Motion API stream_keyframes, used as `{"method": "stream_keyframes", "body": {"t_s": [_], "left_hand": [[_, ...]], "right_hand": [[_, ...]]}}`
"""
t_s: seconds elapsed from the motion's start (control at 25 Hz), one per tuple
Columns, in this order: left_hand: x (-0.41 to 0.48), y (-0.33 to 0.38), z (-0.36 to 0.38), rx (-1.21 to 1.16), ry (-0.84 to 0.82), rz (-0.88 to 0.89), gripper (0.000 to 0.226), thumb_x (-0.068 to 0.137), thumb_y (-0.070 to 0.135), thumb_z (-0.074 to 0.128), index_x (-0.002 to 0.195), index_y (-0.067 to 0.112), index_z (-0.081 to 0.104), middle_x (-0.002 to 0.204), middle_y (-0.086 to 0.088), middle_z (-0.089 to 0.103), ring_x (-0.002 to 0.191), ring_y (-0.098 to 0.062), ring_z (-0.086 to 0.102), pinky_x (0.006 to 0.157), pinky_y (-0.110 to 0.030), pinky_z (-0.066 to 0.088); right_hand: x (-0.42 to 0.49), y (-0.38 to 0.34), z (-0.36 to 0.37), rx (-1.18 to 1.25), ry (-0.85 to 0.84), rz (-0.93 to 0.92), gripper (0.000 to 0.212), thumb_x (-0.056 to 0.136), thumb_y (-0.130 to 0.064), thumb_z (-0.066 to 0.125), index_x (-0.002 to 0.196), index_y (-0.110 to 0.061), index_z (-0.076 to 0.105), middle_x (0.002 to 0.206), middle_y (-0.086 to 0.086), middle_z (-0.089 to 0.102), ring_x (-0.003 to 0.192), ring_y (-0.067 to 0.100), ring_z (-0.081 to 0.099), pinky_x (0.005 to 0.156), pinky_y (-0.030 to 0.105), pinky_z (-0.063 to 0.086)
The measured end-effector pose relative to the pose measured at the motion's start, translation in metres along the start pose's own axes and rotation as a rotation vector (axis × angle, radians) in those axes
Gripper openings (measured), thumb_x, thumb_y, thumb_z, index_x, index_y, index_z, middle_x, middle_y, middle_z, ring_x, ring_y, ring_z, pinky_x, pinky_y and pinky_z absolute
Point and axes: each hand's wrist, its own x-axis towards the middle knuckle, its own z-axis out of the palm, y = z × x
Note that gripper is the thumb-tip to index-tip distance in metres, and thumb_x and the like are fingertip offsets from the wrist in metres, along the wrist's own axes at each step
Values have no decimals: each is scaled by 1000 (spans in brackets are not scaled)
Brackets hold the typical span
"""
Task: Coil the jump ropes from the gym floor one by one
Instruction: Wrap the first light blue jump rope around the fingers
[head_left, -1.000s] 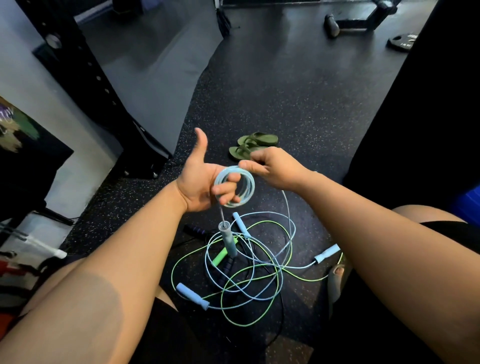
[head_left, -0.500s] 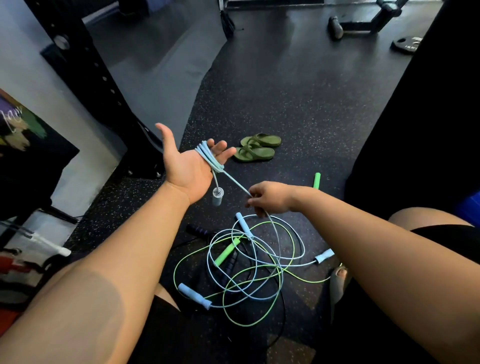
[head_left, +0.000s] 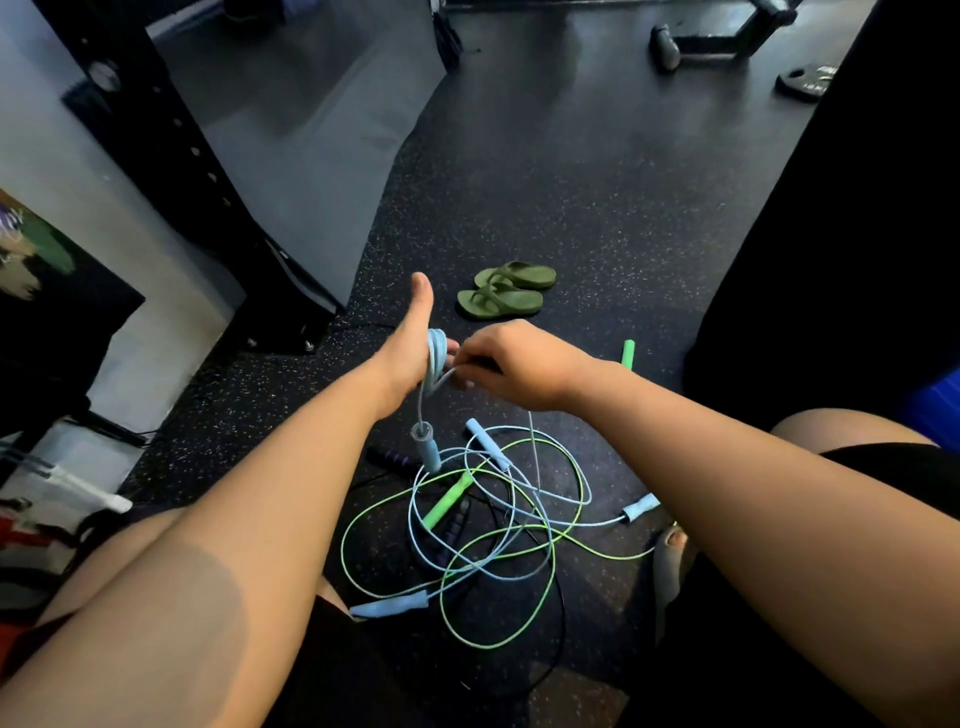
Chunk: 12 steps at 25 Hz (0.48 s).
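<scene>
My left hand (head_left: 402, 348) is raised edge-on, thumb up, with several turns of a light blue jump rope (head_left: 435, 349) wound around its fingers. One blue handle (head_left: 426, 448) of that rope dangles below the hand. My right hand (head_left: 511, 364) is right beside it, pinching the same rope's free strand, which drops to the floor. Below lies a tangle (head_left: 488, 525) of light blue, neon green and black ropes, with blue handles (head_left: 388, 607), a green handle (head_left: 447, 501) and a dark purple handle (head_left: 392, 458) showing.
A pair of green flip-flops (head_left: 506, 295) lies on the speckled rubber floor beyond my hands. A loose green handle (head_left: 628, 354) lies to the right. A black rack upright (head_left: 171, 156) stands at left, a bench base (head_left: 717, 36) and weight plate (head_left: 805, 78) far back. My knees flank the pile.
My right hand rose from the pile up to my left hand, carrying the strand. My left hand turned from palm-open to edge-on, the coil still around its fingers.
</scene>
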Motion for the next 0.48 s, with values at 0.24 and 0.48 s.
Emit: {"method": "stream_keyframes", "body": {"t_s": [0.24,0.48], "left_hand": [[-19,8,8,138,-232,-23,113,74,90,-11,60,1,56,56,-16,55,58,-32,62,63,-30,52],[-26,11,4,-88,-464,-98,100,64,97,-9,63,11,44,39,-2,30,38,-22,36,71,-37,48]], "right_hand": [[-1,1,-5,44,85,-50,18,90,-30,70,93,-14,63,75,-7,59,67,14,56,62,30,45],[-2,6,-7,140,84,37,31,89,-41,70,91,-13,58,66,-8,57,57,7,52,56,24,40]]}}
